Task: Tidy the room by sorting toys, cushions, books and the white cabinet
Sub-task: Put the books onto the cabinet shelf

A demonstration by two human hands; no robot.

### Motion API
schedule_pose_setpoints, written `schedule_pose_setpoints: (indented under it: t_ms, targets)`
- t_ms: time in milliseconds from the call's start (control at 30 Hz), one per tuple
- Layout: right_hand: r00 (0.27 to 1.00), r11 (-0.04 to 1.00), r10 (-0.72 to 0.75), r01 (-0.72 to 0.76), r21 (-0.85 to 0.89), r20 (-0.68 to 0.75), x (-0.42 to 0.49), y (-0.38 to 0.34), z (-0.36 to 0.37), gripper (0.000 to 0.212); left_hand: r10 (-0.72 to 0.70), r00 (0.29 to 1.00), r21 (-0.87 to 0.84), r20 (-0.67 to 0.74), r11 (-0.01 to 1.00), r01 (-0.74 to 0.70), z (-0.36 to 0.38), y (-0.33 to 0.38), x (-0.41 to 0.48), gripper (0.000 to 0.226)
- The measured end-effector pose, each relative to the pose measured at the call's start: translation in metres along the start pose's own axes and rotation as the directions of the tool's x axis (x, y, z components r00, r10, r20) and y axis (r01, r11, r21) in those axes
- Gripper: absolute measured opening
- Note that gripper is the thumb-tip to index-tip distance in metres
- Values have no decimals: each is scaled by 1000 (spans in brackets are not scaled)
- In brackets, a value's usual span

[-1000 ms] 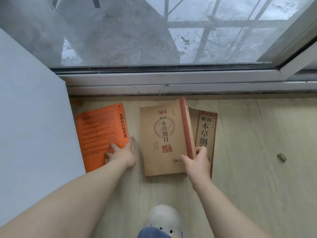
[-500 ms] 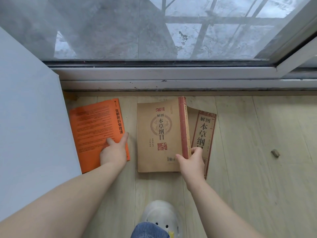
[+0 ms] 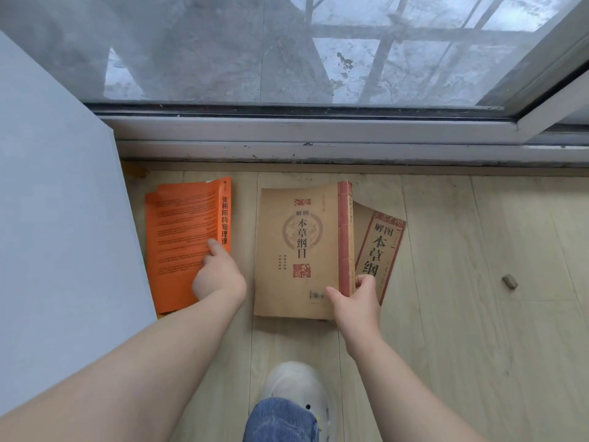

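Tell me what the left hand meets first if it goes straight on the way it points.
The orange book: the left hand touches its cover now. Past the book's far edge, probably the window frame; depth is unclear.
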State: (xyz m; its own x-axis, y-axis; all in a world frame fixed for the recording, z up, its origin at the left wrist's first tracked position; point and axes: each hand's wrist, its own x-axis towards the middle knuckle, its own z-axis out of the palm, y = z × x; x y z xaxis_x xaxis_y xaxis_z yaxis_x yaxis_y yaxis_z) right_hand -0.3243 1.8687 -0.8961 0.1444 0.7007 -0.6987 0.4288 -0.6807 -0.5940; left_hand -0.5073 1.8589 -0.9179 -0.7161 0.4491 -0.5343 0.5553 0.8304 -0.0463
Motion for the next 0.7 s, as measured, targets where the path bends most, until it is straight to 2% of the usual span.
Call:
schedule_pose_setpoints:
  t_ms: [133, 267, 433, 533, 700]
  targets:
    - [1000, 999, -6, 6, 34, -23, -24, -4, -11, 27, -65, 997, -192, -44, 980, 55, -16, -1, -25, 35]
    - [997, 991, -17, 27, 133, -77, -57, -20, -30, 20, 0, 1000, -351, 27, 936, 9, -54, 7, -66, 20]
    - [983, 931, -105, 151, 331, -152, -135, -59, -60, 18, 187, 982, -469, -16, 866, -173, -128, -3, -136, 25]
    - [966, 875, -155, 232, 425, -208, -185, -84, -80, 19, 300, 953, -572, -35, 776, -265, -173, -13, -187, 24]
    - [873, 747, -383, 485, 455, -301, -288, -137, -107, 19, 495, 837, -619, -231, 589, -519, -263, -41, -279, 28]
